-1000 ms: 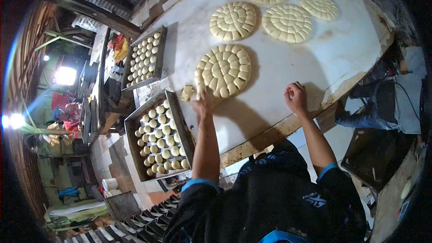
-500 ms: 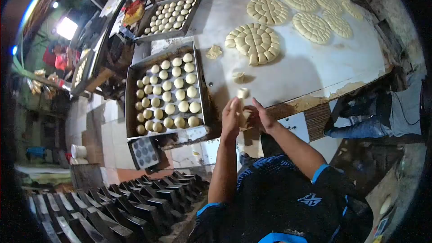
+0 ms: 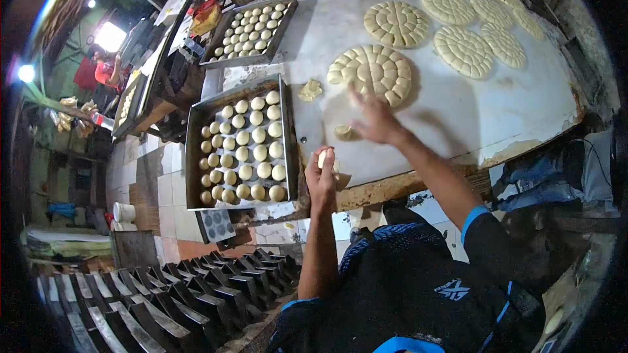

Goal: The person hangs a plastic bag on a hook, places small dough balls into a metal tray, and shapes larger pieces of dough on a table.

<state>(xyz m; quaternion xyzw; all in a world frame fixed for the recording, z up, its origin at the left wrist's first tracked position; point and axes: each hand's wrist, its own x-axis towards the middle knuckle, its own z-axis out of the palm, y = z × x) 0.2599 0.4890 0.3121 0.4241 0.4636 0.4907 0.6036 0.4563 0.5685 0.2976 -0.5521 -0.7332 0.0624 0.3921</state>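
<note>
My left hand (image 3: 320,180) is closed around a small pale piece of dough (image 3: 329,159) at the table's front edge. Farther forward, my right hand (image 3: 378,119) reaches over the table with its fingers spread and slightly blurred. Its fingertips come up to the lower left edge of a round dough slab (image 3: 373,68) cut into many pieces. A single loose dough piece (image 3: 343,132) lies by the right thumb. To the left stands a metal tray (image 3: 282,101) with rows of smooth dough balls (image 3: 243,138).
A second tray of dough balls (image 3: 252,31) stands behind the first. More cut dough rounds (image 3: 463,51) lie across the white table (image 3: 451,114). A dough scrap (image 3: 310,90) sits beside the near tray. Metal moulds (image 3: 176,301) are stacked at lower left; another person (image 3: 108,72) is far left.
My hands have come apart. The right one has moved forward to the cut dough slab, while the left has shifted a little left with a dough piece in it.
</note>
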